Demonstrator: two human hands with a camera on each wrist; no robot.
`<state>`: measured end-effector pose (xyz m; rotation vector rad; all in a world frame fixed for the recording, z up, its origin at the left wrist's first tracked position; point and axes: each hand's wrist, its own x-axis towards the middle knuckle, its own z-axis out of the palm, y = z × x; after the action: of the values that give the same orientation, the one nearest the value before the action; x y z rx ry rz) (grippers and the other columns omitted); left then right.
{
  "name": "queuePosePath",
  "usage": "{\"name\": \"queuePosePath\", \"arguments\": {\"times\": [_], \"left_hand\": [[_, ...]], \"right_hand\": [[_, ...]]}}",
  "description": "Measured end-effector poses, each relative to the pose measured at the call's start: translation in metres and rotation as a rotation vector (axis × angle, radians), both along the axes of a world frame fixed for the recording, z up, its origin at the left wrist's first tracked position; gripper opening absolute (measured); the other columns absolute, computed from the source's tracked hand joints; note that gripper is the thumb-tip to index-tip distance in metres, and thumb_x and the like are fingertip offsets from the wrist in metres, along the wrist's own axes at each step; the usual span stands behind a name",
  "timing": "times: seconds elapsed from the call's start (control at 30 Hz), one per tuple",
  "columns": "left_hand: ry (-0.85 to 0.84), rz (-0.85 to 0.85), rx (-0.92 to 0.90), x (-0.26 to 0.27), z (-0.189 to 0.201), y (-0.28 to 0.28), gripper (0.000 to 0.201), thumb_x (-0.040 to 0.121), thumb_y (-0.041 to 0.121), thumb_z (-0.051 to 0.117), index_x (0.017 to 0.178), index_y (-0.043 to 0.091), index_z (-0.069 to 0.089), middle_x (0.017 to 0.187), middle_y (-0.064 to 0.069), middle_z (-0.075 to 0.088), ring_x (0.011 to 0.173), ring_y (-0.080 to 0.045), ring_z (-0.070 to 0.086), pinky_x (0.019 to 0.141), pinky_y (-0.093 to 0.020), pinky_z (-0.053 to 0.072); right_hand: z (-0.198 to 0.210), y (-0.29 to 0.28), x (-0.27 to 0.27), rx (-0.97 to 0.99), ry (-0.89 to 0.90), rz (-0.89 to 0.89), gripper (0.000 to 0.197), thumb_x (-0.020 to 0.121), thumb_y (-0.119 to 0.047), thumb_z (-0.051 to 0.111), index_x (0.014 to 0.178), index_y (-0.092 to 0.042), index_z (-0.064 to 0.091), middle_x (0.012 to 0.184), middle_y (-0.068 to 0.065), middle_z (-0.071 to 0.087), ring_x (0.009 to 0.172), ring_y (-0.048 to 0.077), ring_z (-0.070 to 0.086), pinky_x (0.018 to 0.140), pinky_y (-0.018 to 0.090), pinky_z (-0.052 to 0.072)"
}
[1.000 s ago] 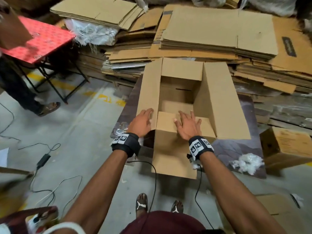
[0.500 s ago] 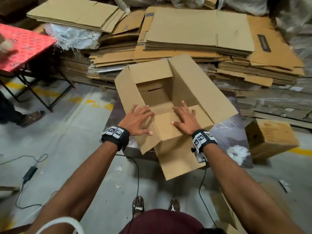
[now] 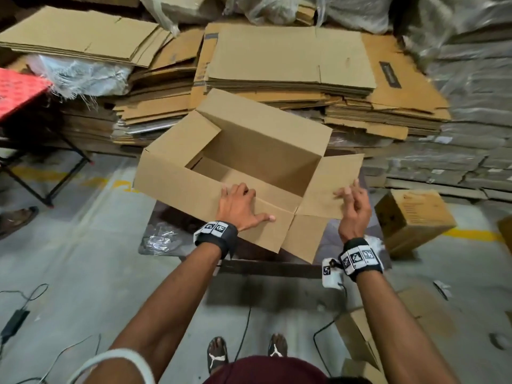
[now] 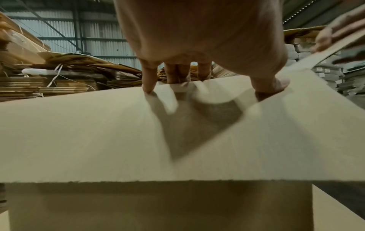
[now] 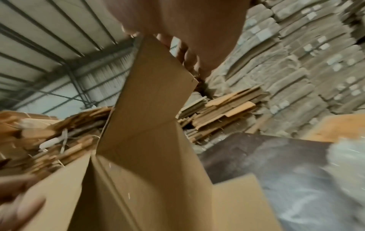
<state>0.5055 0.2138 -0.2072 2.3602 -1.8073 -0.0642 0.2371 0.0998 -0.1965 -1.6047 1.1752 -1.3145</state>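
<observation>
An open brown cardboard box (image 3: 249, 139) sits tilted on a dark table (image 3: 171, 231), one long side facing me. My left hand (image 3: 238, 207) lies on the near long flap (image 4: 118, 132), fingers hooked over its fold edge into the box and thumb spread along the flap. The left wrist view shows those fingertips (image 4: 149, 84) bent over the cardboard edge. My right hand (image 3: 354, 200) pinches the outer edge of the short right flap (image 3: 332, 178), which sticks out sideways. In the right wrist view the flap (image 5: 154, 87) runs up between thumb and fingers (image 5: 187, 56).
Stacks of flattened cardboard (image 3: 277, 56) fill the space behind the table. Wrapped bundles (image 3: 471, 106) stand at the right. A small closed carton (image 3: 412, 220) sits on the floor at the right, a red folding table (image 3: 19, 90) at the left. Cables (image 3: 16, 320) lie on the floor.
The box has swung round so a long side faces me. My left hand shifted onto the near long flap. My right hand left the inner flap and took the right flap's edge.
</observation>
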Motion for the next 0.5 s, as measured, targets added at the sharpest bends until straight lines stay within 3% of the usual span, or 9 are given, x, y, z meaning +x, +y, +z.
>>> {"name": "queuePosePath", "arguments": {"times": [0.07, 0.13, 0.17, 0.3, 0.37, 0.43, 0.5], "left_hand": [[-0.007, 0.02, -0.003, -0.005, -0.003, -0.009, 0.105, 0.067, 0.103, 0.029, 0.124, 0.022, 0.063, 0.127, -0.005, 0.059, 0.122, -0.026, 0.051, 0.112, -0.057, 0.028], [-0.004, 0.036, -0.001, -0.013, -0.006, -0.02, 0.104, 0.068, 0.103, 0.029, 0.123, 0.021, 0.063, 0.125, -0.006, 0.062, 0.123, -0.027, 0.052, 0.112, -0.061, 0.027], [-0.001, 0.046, 0.003, -0.018, -0.006, -0.026, 0.103, 0.068, 0.102, 0.03, 0.122, 0.021, 0.063, 0.124, -0.007, 0.063, 0.122, -0.027, 0.053, 0.112, -0.063, 0.027], [0.008, 0.052, 0.029, -0.043, -0.001, -0.044, 0.094, 0.073, 0.096, 0.037, 0.121, 0.019, 0.063, 0.121, -0.007, 0.064, 0.119, -0.028, 0.056, 0.109, -0.064, 0.031], [0.086, 0.0, -0.001, -0.046, -0.004, -0.049, 0.077, 0.079, 0.081, 0.053, 0.127, 0.021, 0.06, 0.127, -0.004, 0.062, 0.124, -0.027, 0.055, 0.111, -0.058, 0.028], [0.235, -0.073, -0.067, -0.038, -0.01, -0.05, 0.063, 0.081, 0.055, 0.07, 0.135, 0.024, 0.056, 0.137, 0.0, 0.059, 0.131, -0.024, 0.052, 0.114, -0.049, 0.028], [0.412, -0.131, -0.127, -0.019, -0.01, -0.048, 0.059, 0.083, 0.029, 0.074, 0.138, 0.024, 0.054, 0.143, 0.001, 0.057, 0.135, -0.024, 0.052, 0.115, -0.04, 0.03]], "right_hand": [[-0.022, 0.006, -0.012, 0.119, 0.032, -0.062, 0.031, 0.097, -0.053, 0.06, 0.089, -0.028, 0.075, 0.126, 0.004, 0.064, 0.131, 0.021, 0.054, 0.106, 0.058, 0.046], [-0.036, 0.016, -0.009, 0.192, 0.101, -0.05, 0.015, 0.096, -0.032, 0.069, 0.102, -0.02, 0.075, 0.12, 0.001, 0.064, 0.114, 0.02, 0.06, 0.102, 0.056, 0.05], [-0.041, 0.022, -0.003, 0.216, 0.156, -0.033, 0.019, 0.095, -0.027, 0.071, 0.111, -0.016, 0.073, 0.122, 0.002, 0.063, 0.112, 0.018, 0.06, 0.105, 0.052, 0.049], [-0.054, 0.028, 0.03, 0.357, 0.27, 0.003, 0.077, 0.085, -0.053, 0.073, 0.145, -0.012, 0.049, 0.147, 0.008, 0.051, 0.135, 0.024, 0.048, 0.116, 0.042, 0.038], [-0.053, 0.021, 0.04, 0.395, 0.296, -0.045, 0.082, 0.088, -0.045, 0.076, 0.151, -0.009, 0.039, 0.152, 0.012, 0.045, 0.139, 0.027, 0.044, 0.117, 0.037, 0.034], [-0.05, 0.011, 0.042, 0.391, 0.308, -0.077, 0.078, 0.091, -0.036, 0.076, 0.151, -0.006, 0.037, 0.152, 0.016, 0.045, 0.139, 0.031, 0.044, 0.115, 0.035, 0.032], [-0.054, -0.001, 0.036, 0.377, 0.326, -0.064, 0.076, 0.091, -0.037, 0.076, 0.15, -0.007, 0.038, 0.15, 0.018, 0.049, 0.138, 0.033, 0.046, 0.115, 0.036, 0.034]]}}
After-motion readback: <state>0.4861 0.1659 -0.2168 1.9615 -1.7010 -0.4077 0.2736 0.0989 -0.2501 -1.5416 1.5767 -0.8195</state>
